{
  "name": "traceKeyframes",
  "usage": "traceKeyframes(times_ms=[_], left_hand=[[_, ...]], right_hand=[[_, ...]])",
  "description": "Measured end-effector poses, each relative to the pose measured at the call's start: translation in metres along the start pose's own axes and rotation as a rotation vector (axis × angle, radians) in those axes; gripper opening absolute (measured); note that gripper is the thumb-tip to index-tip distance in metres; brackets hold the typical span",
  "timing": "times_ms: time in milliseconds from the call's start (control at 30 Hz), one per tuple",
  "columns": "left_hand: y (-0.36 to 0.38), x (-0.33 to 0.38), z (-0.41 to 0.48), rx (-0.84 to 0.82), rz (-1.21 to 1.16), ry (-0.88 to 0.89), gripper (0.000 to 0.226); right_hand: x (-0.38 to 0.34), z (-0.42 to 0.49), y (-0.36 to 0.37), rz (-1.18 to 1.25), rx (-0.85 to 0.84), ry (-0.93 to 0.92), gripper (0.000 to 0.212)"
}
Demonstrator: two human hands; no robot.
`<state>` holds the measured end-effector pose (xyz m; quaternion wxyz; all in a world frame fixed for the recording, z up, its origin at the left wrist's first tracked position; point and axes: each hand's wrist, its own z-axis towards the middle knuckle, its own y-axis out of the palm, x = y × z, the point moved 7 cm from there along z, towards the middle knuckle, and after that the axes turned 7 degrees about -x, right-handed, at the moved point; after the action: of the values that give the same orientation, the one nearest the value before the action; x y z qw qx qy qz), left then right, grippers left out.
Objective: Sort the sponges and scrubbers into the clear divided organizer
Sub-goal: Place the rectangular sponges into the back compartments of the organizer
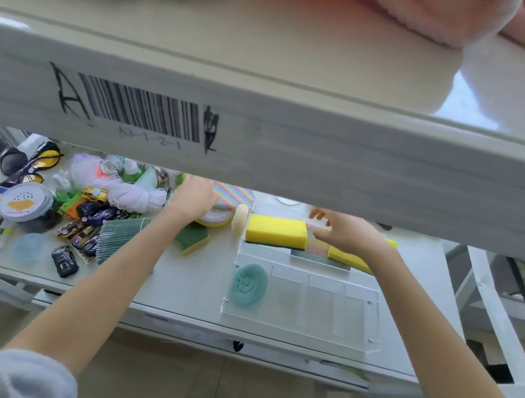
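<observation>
Below a shelf edge, the left hand (194,196) rests spread on a rainbow scrubber pad (233,197) — the right hand (344,233) pinches a patterned cloth (316,241) beside a yellow sponge (276,231) over the clear organizer (356,315), where a teal scrubber (249,285) lies.

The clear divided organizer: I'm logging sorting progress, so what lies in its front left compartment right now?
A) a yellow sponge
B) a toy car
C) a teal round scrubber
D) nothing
C: a teal round scrubber lies in the front left compartment of the clear divided organizer, while the front compartments to its right look empty and the yellow sponge sits in the back section.
</observation>
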<state>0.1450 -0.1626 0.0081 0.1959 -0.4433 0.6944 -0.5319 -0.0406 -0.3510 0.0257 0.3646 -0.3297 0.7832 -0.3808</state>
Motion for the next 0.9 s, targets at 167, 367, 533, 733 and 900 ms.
traceKeyframes(times_ms=[167, 367, 533, 733, 900], left_hand=[[0.016, -0.007, 0.028, -0.139, -0.058, -0.021, 0.026], [0.019, -0.004, 0.027, -0.187, -0.128, -0.038, 0.031], [-0.009, -0.01, 0.003, 0.014, -0.119, -0.037, 0.042], [-0.01, 0.072, -0.033, 0.161, -0.109, 0.364, 0.029], [0.019, 0.123, -0.045, 0.057, -0.102, 0.602, 0.043]], right_hand=[[-0.038, 0.015, 0.007, 0.019, -0.043, -0.015, 0.035], [-0.022, 0.014, 0.012, 0.042, -0.038, 0.115, 0.036], [0.011, 0.007, 0.01, 0.135, -0.087, 0.283, 0.052], [0.039, -0.012, -0.008, 0.04, -0.018, 0.308, 0.051], [0.047, -0.032, -0.026, -0.041, 0.1, 0.184, 0.026]])
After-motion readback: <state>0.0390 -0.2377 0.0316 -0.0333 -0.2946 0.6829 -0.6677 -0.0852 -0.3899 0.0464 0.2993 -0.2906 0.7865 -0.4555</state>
